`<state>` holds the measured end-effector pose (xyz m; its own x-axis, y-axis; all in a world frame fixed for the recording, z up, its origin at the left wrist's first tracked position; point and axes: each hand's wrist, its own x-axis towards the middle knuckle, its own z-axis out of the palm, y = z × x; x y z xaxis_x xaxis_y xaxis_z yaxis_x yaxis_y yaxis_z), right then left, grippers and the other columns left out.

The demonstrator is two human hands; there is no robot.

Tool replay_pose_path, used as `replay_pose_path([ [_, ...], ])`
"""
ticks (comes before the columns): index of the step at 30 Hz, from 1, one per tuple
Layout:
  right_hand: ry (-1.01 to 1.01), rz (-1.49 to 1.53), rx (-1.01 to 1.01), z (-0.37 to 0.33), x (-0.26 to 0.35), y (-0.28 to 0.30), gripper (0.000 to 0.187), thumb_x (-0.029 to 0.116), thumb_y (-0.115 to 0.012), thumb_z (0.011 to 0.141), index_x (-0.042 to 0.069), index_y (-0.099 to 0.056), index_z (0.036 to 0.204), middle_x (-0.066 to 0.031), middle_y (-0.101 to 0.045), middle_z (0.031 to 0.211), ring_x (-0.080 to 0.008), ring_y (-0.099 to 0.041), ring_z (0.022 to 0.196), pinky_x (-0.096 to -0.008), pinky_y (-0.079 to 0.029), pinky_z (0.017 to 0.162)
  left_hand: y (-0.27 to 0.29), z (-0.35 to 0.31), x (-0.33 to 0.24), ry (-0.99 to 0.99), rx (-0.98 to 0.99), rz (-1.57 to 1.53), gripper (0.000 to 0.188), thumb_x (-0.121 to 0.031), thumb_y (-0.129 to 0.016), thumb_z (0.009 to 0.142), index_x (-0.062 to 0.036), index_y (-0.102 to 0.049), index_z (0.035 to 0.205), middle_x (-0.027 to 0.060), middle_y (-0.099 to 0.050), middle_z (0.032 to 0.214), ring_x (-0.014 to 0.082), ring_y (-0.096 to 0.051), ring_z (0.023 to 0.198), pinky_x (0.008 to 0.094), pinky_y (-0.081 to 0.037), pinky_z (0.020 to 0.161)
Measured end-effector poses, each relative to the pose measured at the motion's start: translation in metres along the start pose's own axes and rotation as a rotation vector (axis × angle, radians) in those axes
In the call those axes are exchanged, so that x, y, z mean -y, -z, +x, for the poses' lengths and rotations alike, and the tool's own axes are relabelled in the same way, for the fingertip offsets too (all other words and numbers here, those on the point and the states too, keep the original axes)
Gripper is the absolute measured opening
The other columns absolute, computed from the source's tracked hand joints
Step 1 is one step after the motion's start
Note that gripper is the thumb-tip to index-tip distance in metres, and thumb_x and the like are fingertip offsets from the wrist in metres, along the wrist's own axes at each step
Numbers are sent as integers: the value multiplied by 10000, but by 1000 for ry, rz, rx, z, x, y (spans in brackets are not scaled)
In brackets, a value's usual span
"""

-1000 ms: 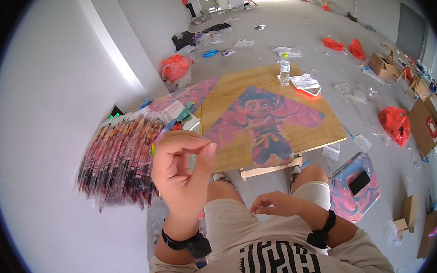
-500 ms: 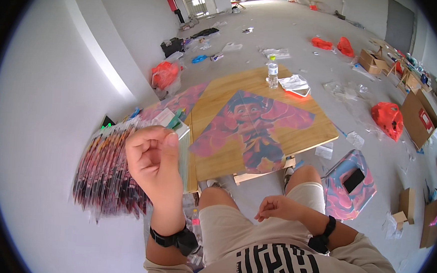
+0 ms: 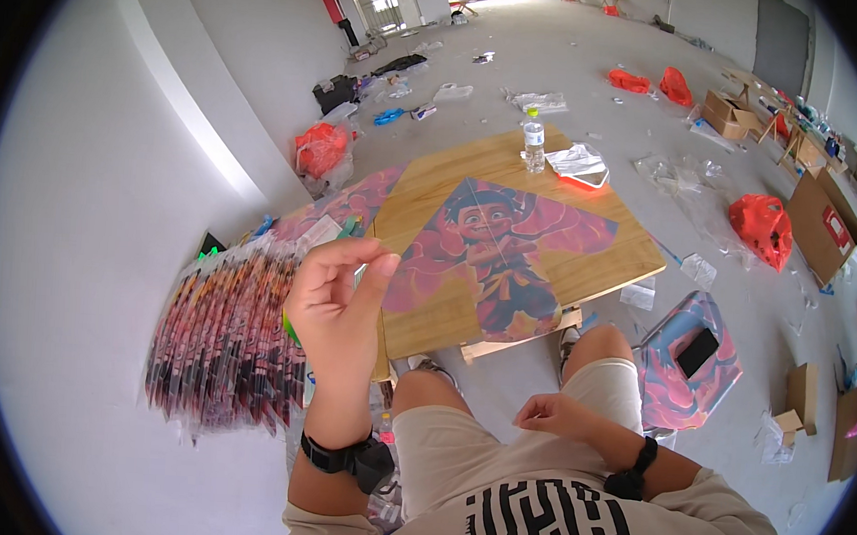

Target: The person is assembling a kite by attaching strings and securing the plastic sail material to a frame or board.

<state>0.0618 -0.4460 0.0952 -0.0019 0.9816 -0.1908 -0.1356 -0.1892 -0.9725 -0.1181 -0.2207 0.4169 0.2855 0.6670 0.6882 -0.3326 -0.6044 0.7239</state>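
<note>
1. Left hand [image 3: 333, 296]: raised in front of the table [image 3: 600, 263], near its left side. Thumb and forefinger tips nearly together, other fingers curled in. Nothing visible between the tips; cannot tell whether a fine thread is there.
2. Right hand [image 3: 557, 415]: low over the lap, fingers loosely bent. Palm hidden, nothing seen protruding; cannot tell for certain that it holds nothing.
3. Kite-shaped printed sheet [image 3: 506, 258], cartoon figure at centre: one, lying spread on the table. Top corner points to the far edge, right wing towards the right edge; lower hem reaches the near edge and seems to hang a little past it. Left wing lies nearest the raised hand, partly behind it in this view.
4. Handling, by judgement: very light, thin, limp except perhaps along the seams; smooth enough to slide on wood, easily creased. Best taken at the lower hem or a wing tip, both hands spread.
5. Other prints: one patterned sheet [image 3: 354, 204] beyond the table's left edge; one plastic-wrapped stack [image 3: 228, 339] left of the table, pieces too tightly packed to count.
6. Far part of the table: one clear water bottle [image 3: 534, 151] near the far edge; one orange-rimmed tray [image 3: 591, 182] with white wrapping just beside it, by the right edge.
7. Right of the knees: one black phone [image 3: 697, 353] on one print-covered seat [image 3: 675, 400].
8. Floor: four red plastic bags [image 3: 761, 231], one left of the table, three right.
</note>
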Motion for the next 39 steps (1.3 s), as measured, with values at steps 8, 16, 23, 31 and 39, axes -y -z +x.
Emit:
replay_pose_path([
  [8, -88, 130, -86, -1, 1, -3, 197, 135, -790, 995, 46, -701, 1146, -6, -743, 1074, -83, -683, 974, -240, -541, 870, 3, 10, 21, 101, 46, -93, 158, 69, -752, 958, 5, -679, 1083, 70, -702, 1075, 107, -658, 983, 249, -525, 882],
  [16, 29, 89, -88, 5, -29, 9, 171, 108, -772, 1006, 58, -683, 1144, -1, -717, 1073, -84, -676, 978, -247, -549, 888, -10, 35, 41, -37, 127, -4, 156, 19, -754, 972, -28, -677, 1099, 81, -645, 1235, 105, -611, 1037, 264, -504, 890],
  [23, 101, 403, -179, 7, 2, 16, 137, 18, -737, 1010, 59, -639, 1096, -33, -715, 1081, -122, -694, 1053, -268, -547, 966, -23, 79, 73, 71, 98, 49, 114, -78, -725, 1025, -48, -669, 1120, 0, -665, 1031, 65, -585, 932, 233, -468, 835],
  [31, 178, 382, -147, 19, 36, 44, 111, -59, -658, 1032, 39, -657, 1084, -41, -717, 1098, -144, -689, 1100, -290, -544, 993, -35, 147, 174, 254, 179, 94, 181, -140, -770, 1007, -46, -712, 1150, -23, -708, 987, 48, -617, 873, 236, -489, 775],
  [39, 238, 335, -67, 65, 50, 87, 173, 2, -593, 1081, 2, -715, 1204, -90, -690, 1291, -159, -643, 1079, -328, -532, 986, -60, 201, 308, 552, 243, 209, 266, -190, -820, 961, -13, -742, 1144, -10, -699, 933, 66, -607, 831, 239, -488, 725],
])
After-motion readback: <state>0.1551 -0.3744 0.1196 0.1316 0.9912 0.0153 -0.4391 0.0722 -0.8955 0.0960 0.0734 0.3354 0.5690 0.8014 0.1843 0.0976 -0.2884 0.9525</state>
